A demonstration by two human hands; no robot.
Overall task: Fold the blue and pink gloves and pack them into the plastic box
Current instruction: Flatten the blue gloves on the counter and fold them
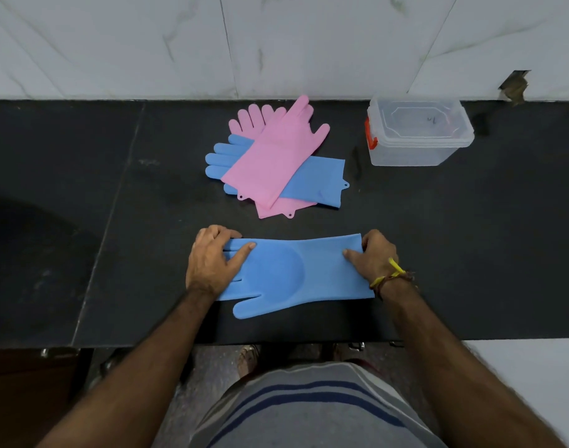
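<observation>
The scene is viewed from a single head-worn wide-angle camera, aimed forward and steeply down over the black countertop (pixel 82 221); the tiled wall (pixel 276 43) is taken in beyond, closely.

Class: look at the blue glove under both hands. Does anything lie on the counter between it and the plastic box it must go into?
Nothing visible does. The blue glove lies flat; bare counter runs up to the plastic box. The glove pile sits left of that path.

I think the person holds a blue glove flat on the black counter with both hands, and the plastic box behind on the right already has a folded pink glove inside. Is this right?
Not quite. In the head view the plastic box holds no glove. The pink gloves lie unfolded in the pile behind. The rest is right: the left hand and right hand hold a blue glove flat on the black counter.
</observation>
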